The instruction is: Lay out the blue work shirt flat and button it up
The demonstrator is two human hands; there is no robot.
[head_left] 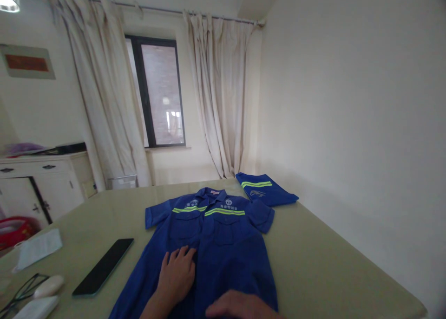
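Observation:
A blue short-sleeved work shirt (223, 258) lies spread face up on the table, its collar at the far end. Yellow-green reflective strips and pale printing cross its chest above two pockets. My left hand (177, 275) rests flat on the shirt front below a pocket, fingers apart and pointing away from me. At the bottom edge of the view, my right hand (240, 305) is low over the shirt's lower part, stretched toward the left. It is partly cut off by the frame, and no held thing shows in it.
A folded blue garment (266, 189) lies at the table's far right, by the wall. On the left are a dark phone (104, 267), a white face mask (39, 249), glasses (26, 289), and a rounded white object (49, 286). The pale green table (324, 258) has a right edge beside the wall.

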